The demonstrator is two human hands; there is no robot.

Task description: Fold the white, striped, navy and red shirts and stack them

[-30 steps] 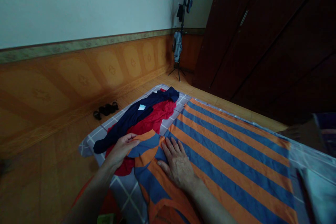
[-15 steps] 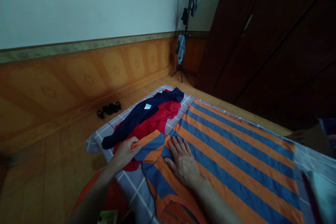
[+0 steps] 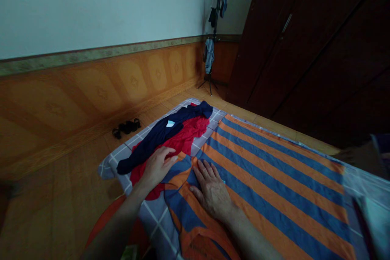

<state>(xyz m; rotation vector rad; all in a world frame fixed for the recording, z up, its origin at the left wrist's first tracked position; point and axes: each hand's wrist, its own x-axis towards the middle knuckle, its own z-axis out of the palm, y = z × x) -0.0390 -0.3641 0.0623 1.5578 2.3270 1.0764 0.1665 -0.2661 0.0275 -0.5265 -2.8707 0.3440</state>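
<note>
Left hand (image 3: 157,166): at 7 to 8 o'clock from the view's centre, thumb and fingers parted, tips at the edge of the short sleeve (image 3: 179,179); whether they touch the cloth, I cannot tell.
Right hand (image 3: 213,193): between 5 and 6 o'clock, palm down, fingers nearly straight and slightly spread, resting on the shirt near the sleeve seam; nothing gripped.
Orange-and-blue striped T-shirt (image 3: 268,178): on the checked bedsheet (image 3: 158,221), its body spread broadly at 4 o'clock with a few light creases.
Spread so far: most of the body looks flat, and the near sleeve reaches out toward 7 o'clock.
Less even: the shoulder and neckline (image 3: 199,235), toward 6 o'clock, look raised and rumpled; the far sleeve cannot be made out.
Navy garment (image 3: 155,136): loosely heaped at 8 o'clock, partly over the red garment (image 3: 190,130), both unfolded.
Coat stand (image 3: 217,12): between 12 and 1 o'clock, clothes hanging from it.
</note>
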